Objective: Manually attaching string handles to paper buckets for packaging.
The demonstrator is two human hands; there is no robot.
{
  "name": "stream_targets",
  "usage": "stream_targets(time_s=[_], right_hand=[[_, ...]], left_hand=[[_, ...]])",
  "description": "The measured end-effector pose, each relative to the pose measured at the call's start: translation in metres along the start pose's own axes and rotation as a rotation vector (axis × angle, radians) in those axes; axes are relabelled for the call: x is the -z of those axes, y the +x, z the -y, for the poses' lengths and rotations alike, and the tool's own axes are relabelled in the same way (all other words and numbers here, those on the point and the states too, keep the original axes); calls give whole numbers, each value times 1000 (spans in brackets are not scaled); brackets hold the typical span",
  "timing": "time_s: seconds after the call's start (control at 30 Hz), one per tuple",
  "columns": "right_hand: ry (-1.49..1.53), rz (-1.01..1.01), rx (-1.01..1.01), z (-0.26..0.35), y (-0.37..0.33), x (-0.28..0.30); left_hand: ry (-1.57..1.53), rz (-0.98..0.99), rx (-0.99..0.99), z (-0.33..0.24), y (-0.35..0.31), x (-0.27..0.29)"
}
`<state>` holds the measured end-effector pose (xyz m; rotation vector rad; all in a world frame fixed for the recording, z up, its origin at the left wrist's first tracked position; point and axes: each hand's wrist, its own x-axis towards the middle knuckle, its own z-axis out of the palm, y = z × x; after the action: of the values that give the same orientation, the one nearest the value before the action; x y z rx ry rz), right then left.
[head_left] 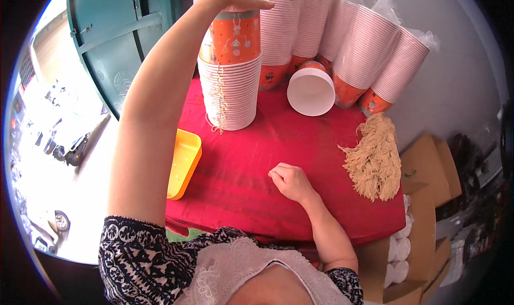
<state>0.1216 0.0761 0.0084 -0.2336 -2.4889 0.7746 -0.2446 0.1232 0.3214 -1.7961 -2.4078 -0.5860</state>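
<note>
Left hand lies flat, fingers spread, on top of the orange cup stack at the red table's far side. Right hand, loosely curled and empty, rests nearer, string bundle to its right.

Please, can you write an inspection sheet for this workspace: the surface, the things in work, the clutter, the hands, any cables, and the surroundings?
Surface: table with a red cloth, bare in the middle.
Job's things: upright cup stack with strings hanging down its side; top cup is orange.
Clutter: leaning cup stacks at the back, one loose cup on its side, string bundle at the right, yellow tray over the left edge.
Hands: left hand flat on top of the cup stack; right hand curled, resting on the cloth, whether it holds anything cannot be told.
Cables: nothing seen.
Surroundings: cardboard boxes to the right, teal door to the left.
</note>
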Motion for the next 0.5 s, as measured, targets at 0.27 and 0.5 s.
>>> stream_targets(time_s=[0.27, 0.5], right_hand=[[5, -20, 44, -1, -5, 3], [33, -35, 70, -12, 0, -10]], left_hand=[[106, 11, -25, -22, -11, 4], [334, -258, -62, -18, -24, 3]])
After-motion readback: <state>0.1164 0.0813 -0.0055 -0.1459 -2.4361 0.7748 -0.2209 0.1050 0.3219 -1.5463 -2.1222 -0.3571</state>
